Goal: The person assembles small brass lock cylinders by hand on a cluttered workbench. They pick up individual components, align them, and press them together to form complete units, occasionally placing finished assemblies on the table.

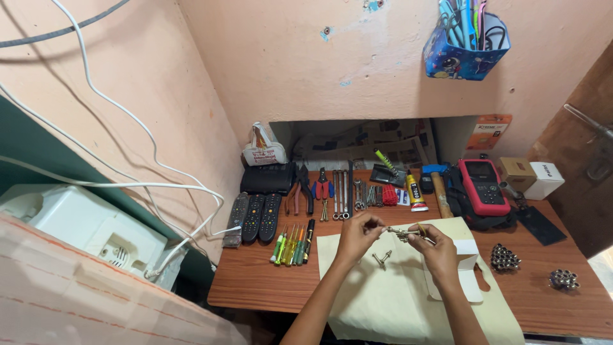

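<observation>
Over a cream paper sheet [364,291] on a wooden table [255,281], my left hand [359,235] and my right hand [434,248] pinch the two ends of a small metal bolt-like part [402,234]. A thin yellow-handled tool [422,229] sticks up from my right hand's fingers. Another small metal bolt piece [382,259] lies loose on the paper just below the hands.
Three remotes [254,217], several screwdrivers [292,244], pliers [301,189], wrenches [341,193], a glue tube [416,191], a hammer [439,188] and a red meter [483,186] line the back. Two clusters of metal nuts [504,257] sit right. White cables [128,160] hang left.
</observation>
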